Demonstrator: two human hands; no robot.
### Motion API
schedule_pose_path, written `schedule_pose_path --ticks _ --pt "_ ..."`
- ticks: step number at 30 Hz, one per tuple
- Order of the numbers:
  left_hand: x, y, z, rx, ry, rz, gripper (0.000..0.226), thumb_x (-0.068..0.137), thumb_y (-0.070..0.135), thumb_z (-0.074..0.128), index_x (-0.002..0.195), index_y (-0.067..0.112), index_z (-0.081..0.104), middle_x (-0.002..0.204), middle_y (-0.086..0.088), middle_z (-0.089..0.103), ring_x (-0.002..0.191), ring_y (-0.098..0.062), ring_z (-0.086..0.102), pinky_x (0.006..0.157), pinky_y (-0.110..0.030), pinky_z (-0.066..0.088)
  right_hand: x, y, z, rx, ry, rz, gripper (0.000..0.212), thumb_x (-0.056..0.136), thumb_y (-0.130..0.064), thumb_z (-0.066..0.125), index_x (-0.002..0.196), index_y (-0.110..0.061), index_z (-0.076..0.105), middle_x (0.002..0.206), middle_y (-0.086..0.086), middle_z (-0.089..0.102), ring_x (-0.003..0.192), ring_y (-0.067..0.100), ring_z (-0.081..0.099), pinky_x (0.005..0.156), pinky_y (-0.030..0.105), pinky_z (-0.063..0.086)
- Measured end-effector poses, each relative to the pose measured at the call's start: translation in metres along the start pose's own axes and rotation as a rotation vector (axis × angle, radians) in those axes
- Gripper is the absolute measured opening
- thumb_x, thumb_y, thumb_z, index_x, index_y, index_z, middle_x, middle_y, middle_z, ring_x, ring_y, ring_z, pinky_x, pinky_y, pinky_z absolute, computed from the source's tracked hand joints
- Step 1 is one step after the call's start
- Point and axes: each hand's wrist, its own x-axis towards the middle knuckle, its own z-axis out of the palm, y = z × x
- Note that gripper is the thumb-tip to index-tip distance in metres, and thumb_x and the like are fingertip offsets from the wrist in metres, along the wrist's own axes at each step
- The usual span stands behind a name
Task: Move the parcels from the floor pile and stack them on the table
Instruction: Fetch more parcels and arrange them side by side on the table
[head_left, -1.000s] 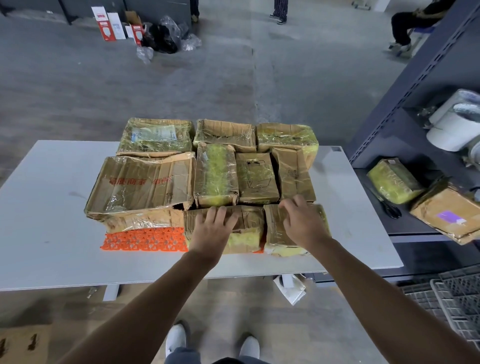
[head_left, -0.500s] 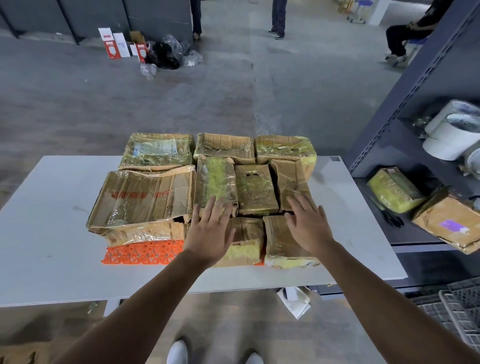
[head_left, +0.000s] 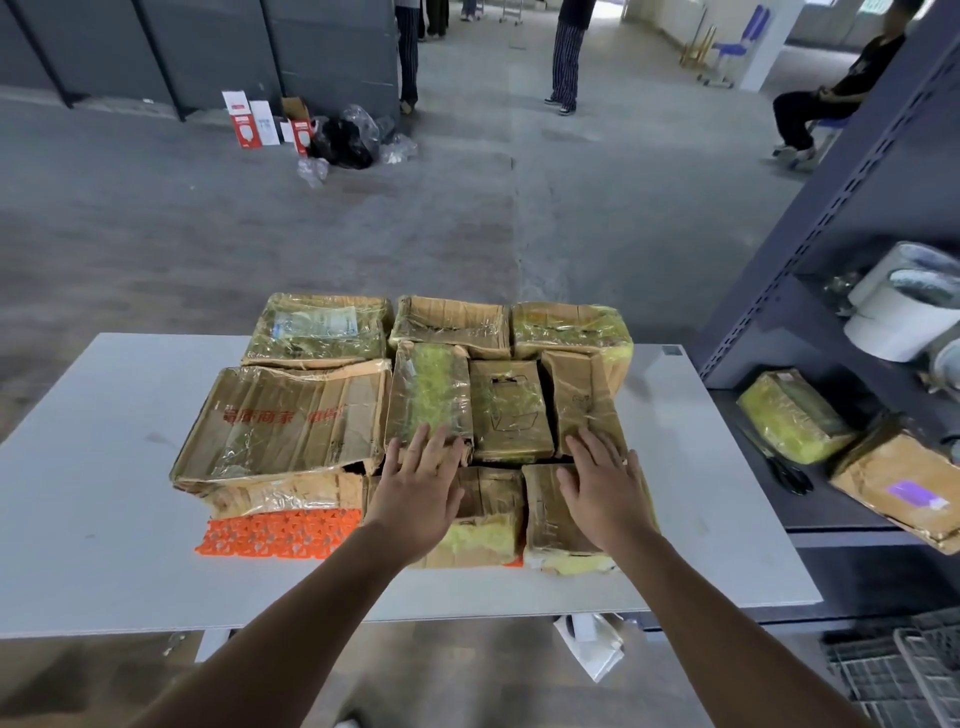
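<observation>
Several brown cardboard parcels wrapped in clear and yellowish tape lie packed together on the white table (head_left: 104, 519). A big flat parcel (head_left: 285, 421) with red print fills the left side, partly covering an orange mat (head_left: 270, 532). My left hand (head_left: 418, 486) lies flat, fingers spread, over a front parcel (head_left: 483, 525), its fingertips touching a tall narrow parcel (head_left: 431, 389). My right hand (head_left: 605, 488) rests flat on the front right parcel (head_left: 550, 530), fingers touching a parcel (head_left: 582, 400) behind it. Neither hand grips anything.
A dark metal shelf (head_left: 810, 499) stands at the right with two more parcels (head_left: 792, 415), scissors (head_left: 784, 467) and white buckets (head_left: 904, 312). Wire crates (head_left: 898, 670) sit on the floor at the lower right. People stand and sit at the back; boxes and bags (head_left: 332, 135) lie by the wall.
Both hands have slid forward from the front row of parcels toward the middle row and spread flat. My head has tilted up, so more of the room shows.
</observation>
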Motion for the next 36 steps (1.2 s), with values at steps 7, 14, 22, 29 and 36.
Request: schedule_pose_path --ticks 7,14,22,29,36 --pt "-0.007 -0.01 -0.023 -0.013 0.059 -0.097 0.041 0.086 0.031 0.054 0.125 0.017 0.056 0.132 -0.014 0.054 0.126 -0.035 0.05 0.099 -0.054 0.046 0.011 -0.024 -0.012 0.163 0.108 -0.166 0.047 0.103 -0.029 0.035 0.149 -0.02 0.034 0.154 -0.003 0.033 0.145 0.016 0.022 0.121 0.037 0.015" --pt "-0.034 -0.036 -0.053 -0.021 0.025 -0.297 0.044 0.087 0.029 0.045 0.125 0.01 0.057 0.132 -0.017 0.053 0.129 -0.038 0.046 0.101 -0.053 0.044 0.031 -0.074 -0.027 0.242 0.115 -0.359 0.045 0.102 -0.024 0.04 0.147 -0.016 0.04 0.149 -0.001 0.039 0.14 0.019 0.033 0.117 0.038 0.028" --pt "-0.071 -0.097 -0.066 -0.052 0.045 -0.51 0.049 0.079 0.023 0.07 0.125 0.012 0.058 0.126 -0.016 0.057 0.122 -0.038 0.051 0.095 -0.05 0.048 0.045 -0.156 -0.045 0.203 0.131 -0.529 0.044 0.103 -0.021 0.039 0.146 -0.016 0.04 0.149 -0.001 0.04 0.137 0.017 0.036 0.114 0.033 0.031" --pt "-0.09 -0.186 -0.062 -0.186 -0.121 -0.763 0.049 0.095 0.03 0.032 0.141 0.015 0.034 0.135 -0.014 0.04 0.125 -0.034 0.037 0.099 -0.044 0.04 0.057 -0.234 -0.039 0.15 0.085 -0.557 0.043 0.103 -0.02 0.039 0.146 -0.017 0.041 0.151 -0.001 0.037 0.141 0.017 0.031 0.117 0.033 0.025" --pt "-0.085 -0.235 -0.052 -0.565 -0.15 -0.635 0.03 0.102 0.025 0.035 0.121 0.008 0.05 0.1 -0.011 0.057 0.101 -0.036 0.058 0.085 -0.043 0.05 0.067 -0.273 -0.011 -0.028 -0.106 -0.264 0.041 0.1 -0.032 0.041 0.14 -0.024 0.046 0.152 0.005 0.031 0.141 0.026 0.026 0.112 0.045 0.034"
